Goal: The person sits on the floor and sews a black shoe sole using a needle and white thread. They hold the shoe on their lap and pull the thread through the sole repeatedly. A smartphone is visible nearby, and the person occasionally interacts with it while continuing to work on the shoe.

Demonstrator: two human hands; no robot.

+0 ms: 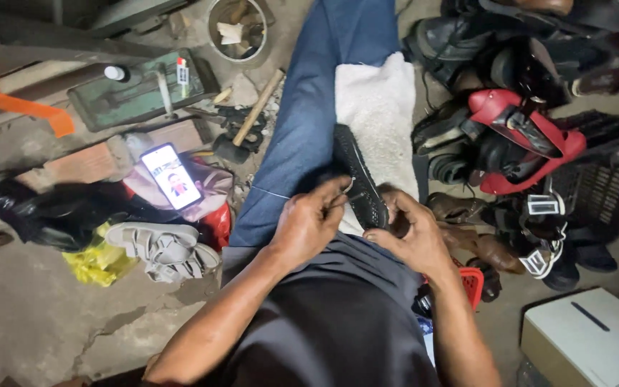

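Your left hand (309, 218) pinched a thin needle at the black shoe (358, 179) on your lap; your right hand (413, 233) gripped its heel. Phone (171, 176) at nine o'clock, shoe pile (517, 136) crowding two o'clock; bare floor (30, 315) at eight.

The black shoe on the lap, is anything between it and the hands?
Nothing visible is. The left hand pinches a thin hooked tool at the black shoe, and the right hand grips the shoe's near end directly. The shoe rests on a white cloth.
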